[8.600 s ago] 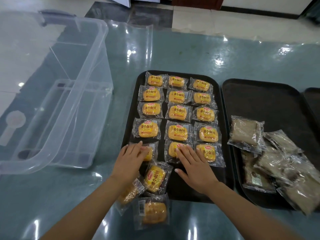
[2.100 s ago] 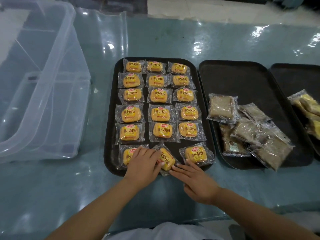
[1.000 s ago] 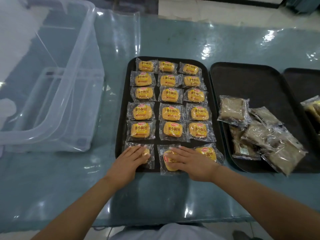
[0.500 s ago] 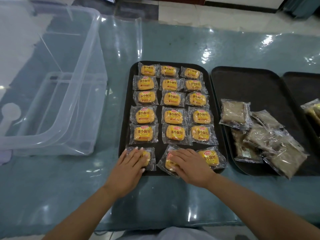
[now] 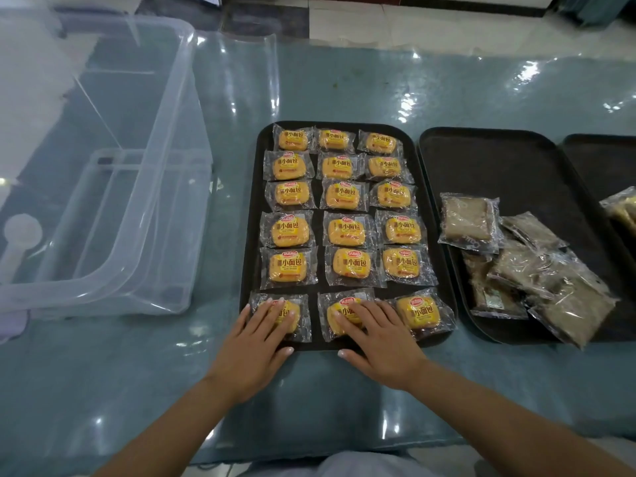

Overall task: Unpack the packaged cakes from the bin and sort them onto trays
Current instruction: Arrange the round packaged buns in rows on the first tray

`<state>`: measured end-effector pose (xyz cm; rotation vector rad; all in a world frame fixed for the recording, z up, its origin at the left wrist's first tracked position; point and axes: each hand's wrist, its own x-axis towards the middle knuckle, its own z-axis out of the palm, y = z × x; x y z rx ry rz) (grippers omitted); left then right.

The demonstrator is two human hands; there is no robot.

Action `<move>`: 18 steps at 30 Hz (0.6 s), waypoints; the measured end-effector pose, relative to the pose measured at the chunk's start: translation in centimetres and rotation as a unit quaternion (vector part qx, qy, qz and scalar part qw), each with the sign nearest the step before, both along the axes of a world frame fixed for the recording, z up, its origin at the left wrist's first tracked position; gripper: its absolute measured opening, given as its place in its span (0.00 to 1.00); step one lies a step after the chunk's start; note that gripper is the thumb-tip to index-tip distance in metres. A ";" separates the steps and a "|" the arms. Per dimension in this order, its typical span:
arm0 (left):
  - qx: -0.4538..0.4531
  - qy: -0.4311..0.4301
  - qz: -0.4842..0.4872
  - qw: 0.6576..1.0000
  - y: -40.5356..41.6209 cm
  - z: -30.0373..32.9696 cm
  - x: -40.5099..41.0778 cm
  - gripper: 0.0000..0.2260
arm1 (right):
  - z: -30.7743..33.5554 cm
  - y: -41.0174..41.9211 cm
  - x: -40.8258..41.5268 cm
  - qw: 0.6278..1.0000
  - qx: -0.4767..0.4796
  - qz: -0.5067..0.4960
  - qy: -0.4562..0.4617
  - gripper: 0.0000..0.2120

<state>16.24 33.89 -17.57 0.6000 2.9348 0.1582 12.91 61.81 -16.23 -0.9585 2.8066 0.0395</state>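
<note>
A black tray (image 5: pixel 253 215) holds several yellow packaged cakes in rows of three. My left hand (image 5: pixel 256 342) lies flat with straight fingers on the front-left cake (image 5: pixel 299 316). My right hand (image 5: pixel 377 335) presses flat on the front-middle cake (image 5: pixel 335 316). The front-right cake (image 5: pixel 418 311) lies tilted beside my right hand. A second black tray (image 5: pixel 499 156) to the right carries a pile of brown packaged cakes (image 5: pixel 523 266). A clear plastic bin (image 5: pixel 144 187) stands at the left with no cakes showing in it.
A third black tray (image 5: pixel 602 156) at the far right edge holds yellow packets (image 5: pixel 623 208), partly cut off. The bin's clear lid (image 5: pixel 241 74) leans behind the bin. The glossy blue-green table (image 5: pixel 378 84) runs to its front edge near my body.
The front-middle cake has been turned straighter in line with its row under my right hand. My left hand stays on the front-left cake. The camera view has shifted slightly.
</note>
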 end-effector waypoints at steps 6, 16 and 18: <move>-0.018 -0.009 -0.005 1.000 1.3 -0.4 -0.1 0.30 | -1.1 0.1 0.8 1.000 -0.009 0.000 -0.018 0.33; 0.017 0.000 -0.030 0.999 2.1 0.7 -0.8 0.27 | 0.6 2.7 -0.3 0.996 -0.031 -0.087 0.013 0.29; 0.031 0.000 -0.056 0.998 3.3 0.9 -1.3 0.26 | 1.1 5.1 -0.7 0.989 -0.034 -0.144 0.003 0.29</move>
